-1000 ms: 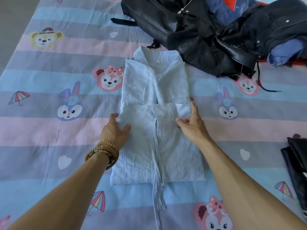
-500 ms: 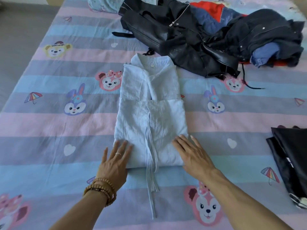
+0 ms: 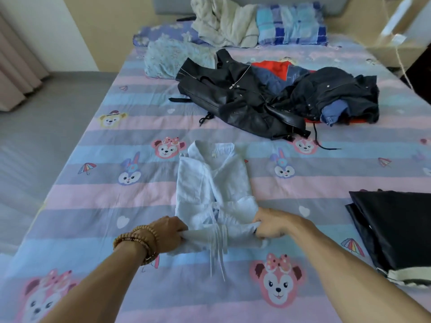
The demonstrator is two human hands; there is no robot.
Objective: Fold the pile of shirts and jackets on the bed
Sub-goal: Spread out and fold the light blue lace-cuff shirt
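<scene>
- Shirt [image 3: 213,183], pale blue, lies mid-bed, collar at the far end; both hands have its near folded edge, one at each corner.
- Left hand [image 3: 169,234] (bead bracelets on the wrist) is curled round the near-left corner; right hand [image 3: 270,223] pinches the near-right corner. Both grips are closed on cloth, neither open.
- Between the grips the fabric bunches, and the loose ties [image 3: 218,255] hang toward the person.
- Step in hand, as I judge it: carry the near edge away from the body and lay it toward the collar.
- Do it well: keep both grips level w/ each other, lift just enough to clear the layer beneath, tuck the ties inside the fold, then flatten outward from the middle.
- Risk: uneven pull skews the sides.
- Beyond the collar, the pile [image 3: 279,99] of dark jackets waits on the bed [image 3: 70,206]; a folded black garment [image 3: 396,229] sits right of the right-hand grip.
</scene>
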